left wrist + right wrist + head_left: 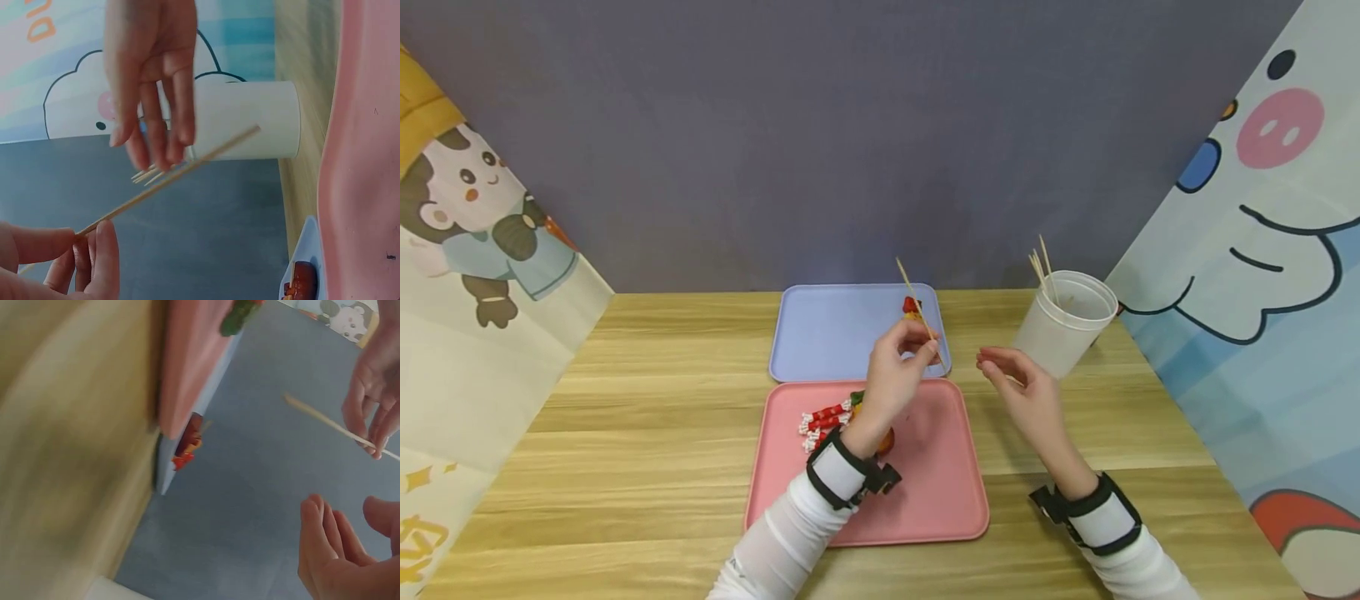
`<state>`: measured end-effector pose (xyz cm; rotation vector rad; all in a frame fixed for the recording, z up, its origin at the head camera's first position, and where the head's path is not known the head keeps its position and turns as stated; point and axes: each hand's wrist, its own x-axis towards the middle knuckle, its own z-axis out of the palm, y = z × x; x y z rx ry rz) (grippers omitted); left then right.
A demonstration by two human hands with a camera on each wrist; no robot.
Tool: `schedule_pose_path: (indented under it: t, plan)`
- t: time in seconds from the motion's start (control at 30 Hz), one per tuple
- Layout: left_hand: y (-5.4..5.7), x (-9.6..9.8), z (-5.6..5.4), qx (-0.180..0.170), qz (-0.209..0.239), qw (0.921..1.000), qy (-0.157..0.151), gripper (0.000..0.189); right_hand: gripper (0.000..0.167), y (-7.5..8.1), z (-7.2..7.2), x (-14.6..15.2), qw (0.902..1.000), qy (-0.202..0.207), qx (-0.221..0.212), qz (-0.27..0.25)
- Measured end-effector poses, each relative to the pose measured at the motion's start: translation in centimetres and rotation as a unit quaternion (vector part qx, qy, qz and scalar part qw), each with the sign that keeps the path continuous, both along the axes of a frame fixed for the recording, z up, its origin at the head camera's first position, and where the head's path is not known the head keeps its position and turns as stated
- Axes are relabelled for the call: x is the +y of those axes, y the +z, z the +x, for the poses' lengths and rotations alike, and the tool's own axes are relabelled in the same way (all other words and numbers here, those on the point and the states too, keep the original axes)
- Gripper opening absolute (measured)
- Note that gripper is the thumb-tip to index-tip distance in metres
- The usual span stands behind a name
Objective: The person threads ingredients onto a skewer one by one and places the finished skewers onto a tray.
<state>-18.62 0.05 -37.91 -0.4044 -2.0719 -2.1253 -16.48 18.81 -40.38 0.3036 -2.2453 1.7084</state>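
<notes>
My left hand (895, 375) pinches a thin wooden skewer (913, 290) between thumb and fingertips, above the near right part of the blue tray (827, 333). The skewer slants upward, and its bare shaft (156, 187) shows in the left wrist view. My right hand (1028, 400) is held in the air to the right of the trays, nearest the white cup. Its fingers are relaxed and bent a little, with nothing between them. On the blue tray lies food with a red piece (912, 305) and a glossy brown-red piece (305, 281), partly hidden by my left hand.
A pink tray (932, 508) sits nearest me, bearing several red pieces with white frilly ends (827, 413), a green piece (857, 397) and an orange-brown piece (886, 442), partly covered by my left arm. The white cup (1060, 333) at the right holds several skewers (1037, 267).
</notes>
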Motion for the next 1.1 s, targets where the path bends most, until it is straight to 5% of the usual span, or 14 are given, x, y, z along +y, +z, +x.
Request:
schedule_pose_path:
  t: [0.2, 0.37, 0.63, 1.1]
  plan:
    - [1.7, -0.4, 1.0, -0.01, 0.031, 0.9994, -0.012, 0.015, 0.022, -2.4, -0.4, 1.1, 0.9997, 0.017, 0.003, 0.016]
    - [0.4, -0.4, 0.1, -0.034, 0.071, 0.9968, -0.019, 0.017, 0.022, -3.0, -0.1, 1.5, 0.9992, 0.031, -0.017, 0.018]
    - [-0.9, -0.1, -0.9, -0.085, 0.119, 0.989, -0.025, 0.02, 0.019, -1.2, 1.3, 0.7, 0.9968, 0.057, -0.032, 0.045]
    - [-0.7, -0.7, -0.9, -0.088, 0.096, 0.9909, -0.035, 0.021, 0.013, -0.9, 1.4, 0.5, 0.9983, 0.042, -0.007, 0.04]
